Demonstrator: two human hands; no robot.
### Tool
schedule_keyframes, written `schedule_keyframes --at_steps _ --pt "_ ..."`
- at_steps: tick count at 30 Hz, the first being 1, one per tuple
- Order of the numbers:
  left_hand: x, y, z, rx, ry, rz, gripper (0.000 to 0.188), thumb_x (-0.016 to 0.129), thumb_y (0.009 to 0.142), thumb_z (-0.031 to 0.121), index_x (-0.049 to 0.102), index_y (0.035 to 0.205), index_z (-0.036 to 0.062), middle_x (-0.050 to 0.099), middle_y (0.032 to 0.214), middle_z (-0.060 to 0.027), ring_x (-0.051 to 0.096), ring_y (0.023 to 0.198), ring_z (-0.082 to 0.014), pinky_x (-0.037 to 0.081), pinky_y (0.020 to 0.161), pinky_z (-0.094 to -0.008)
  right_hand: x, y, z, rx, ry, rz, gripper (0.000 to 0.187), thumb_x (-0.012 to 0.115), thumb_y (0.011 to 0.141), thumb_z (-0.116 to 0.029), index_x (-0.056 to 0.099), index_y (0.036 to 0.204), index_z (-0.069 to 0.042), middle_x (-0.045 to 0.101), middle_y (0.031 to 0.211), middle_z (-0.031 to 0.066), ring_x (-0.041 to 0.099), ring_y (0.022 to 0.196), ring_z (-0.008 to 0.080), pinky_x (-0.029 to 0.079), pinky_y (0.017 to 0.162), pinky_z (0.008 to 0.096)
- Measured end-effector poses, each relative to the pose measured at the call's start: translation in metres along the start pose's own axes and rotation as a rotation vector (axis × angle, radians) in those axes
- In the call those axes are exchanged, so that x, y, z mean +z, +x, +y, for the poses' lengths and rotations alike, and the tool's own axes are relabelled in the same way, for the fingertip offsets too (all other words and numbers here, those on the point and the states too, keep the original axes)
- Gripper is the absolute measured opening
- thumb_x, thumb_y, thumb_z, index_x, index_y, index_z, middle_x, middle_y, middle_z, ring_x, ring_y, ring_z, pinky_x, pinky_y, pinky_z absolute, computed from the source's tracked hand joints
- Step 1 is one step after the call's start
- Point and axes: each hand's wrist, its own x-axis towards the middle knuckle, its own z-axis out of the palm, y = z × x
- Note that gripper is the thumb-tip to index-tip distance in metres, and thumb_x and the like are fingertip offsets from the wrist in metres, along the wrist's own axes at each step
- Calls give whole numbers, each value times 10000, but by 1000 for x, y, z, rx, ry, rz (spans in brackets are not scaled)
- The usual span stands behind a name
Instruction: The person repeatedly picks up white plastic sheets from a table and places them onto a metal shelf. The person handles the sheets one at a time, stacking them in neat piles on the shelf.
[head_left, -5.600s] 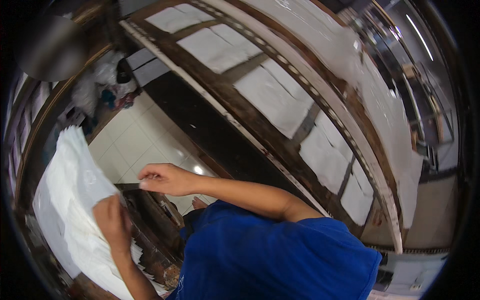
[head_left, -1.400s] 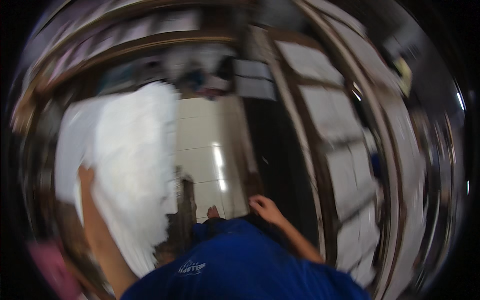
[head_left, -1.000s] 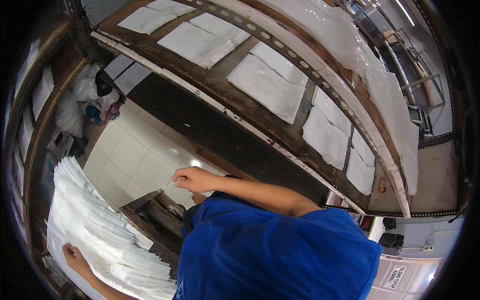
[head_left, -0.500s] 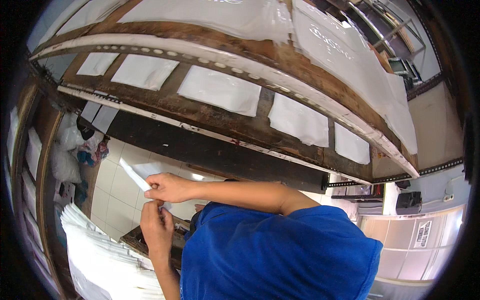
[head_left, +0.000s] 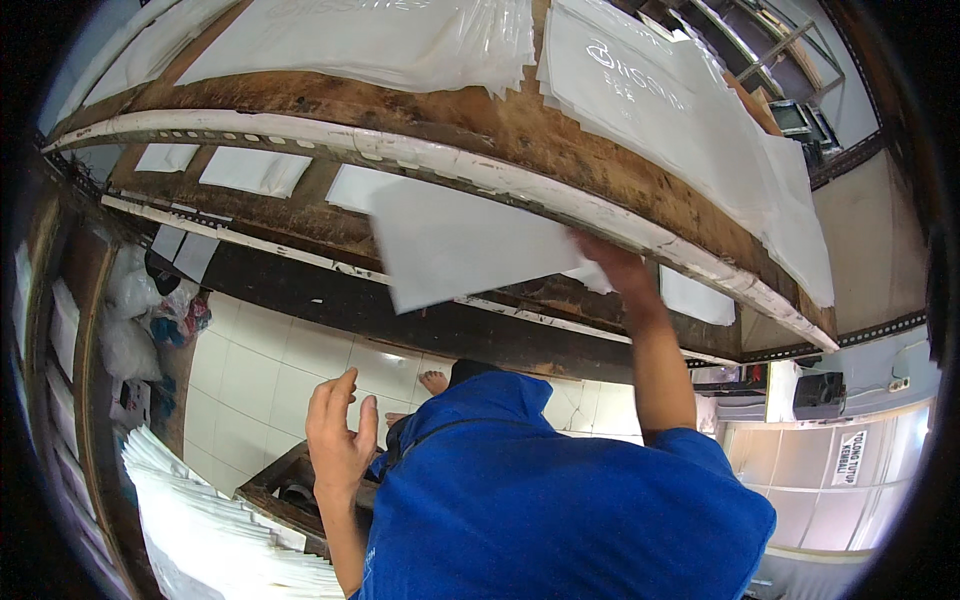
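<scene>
My right hand (head_left: 615,268) is raised and grips one white sheet (head_left: 470,240) by its right edge, holding it flat just under the rim of the long wooden table (head_left: 520,135). My left hand (head_left: 338,430) hangs lower, fingers spread, holding nothing, above a fanned stack of white sheets (head_left: 220,530) at the lower left. Several more white sheets (head_left: 680,110) and clear plastic sheets (head_left: 380,40) lie on the tabletop. My blue shirt (head_left: 560,500) fills the bottom of the view.
A lower wooden shelf (head_left: 300,215) carries several white sheets in a row. White floor tiles (head_left: 270,370) show below, with bare feet (head_left: 432,382). Plastic bags (head_left: 150,310) are bunched at the left. A small wooden stand (head_left: 285,485) sits by the stack.
My right hand has lifted a single sheet from in front of my chest up to the table edge. My left hand let go of it and opened.
</scene>
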Motion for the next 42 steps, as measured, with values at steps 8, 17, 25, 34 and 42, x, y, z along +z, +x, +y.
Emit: schedule_keyframes --at_steps 8,17,25,34,42 --pt "28 -19 -33 -155 72 -75 317 621 816 27 584 1129 -7 586 895 -127 592 794 -221 467 572 -319 -154 -9 120 182 -238 207 353 672 878 -288 608 1127 -47 630 987 52 576 937 166 462 788 314" --pt "30 -18 -29 -209 83 -85 291 625 832 48 597 1116 -7 604 937 -147 608 825 -229 469 541 -310 -174 -10 166 193 -360 189 311 652 888 -266 626 1088 -29 644 998 89 586 960 204 460 835 359" --pt "17 -23 -31 -323 61 -50 308 635 820 69 590 1111 -22 595 914 -166 608 810 -285 486 731 -389 -182 -17 181 120 -541 155 280 634 896 -245 642 1053 -14 656 1007 121 596 980 239 459 878 398" --pt "-8 -38 -42 -344 87 -2 306 632 829 77 589 1115 -20 600 936 -167 611 835 -286 482 749 -378 -81 10 96 -182 -806 276 264 597 909 -236 650 1058 -23 669 992 166 612 919 329 467 814 399" --pt "-54 -66 -49 -463 117 155 314 647 824 121 602 1107 -7 608 945 -164 617 844 -298 484 760 -391 212 -29 -43 -9 -486 -622 293 567 902 -231 621 1125 -48 653 1084 163 636 991 292 486 853 379"
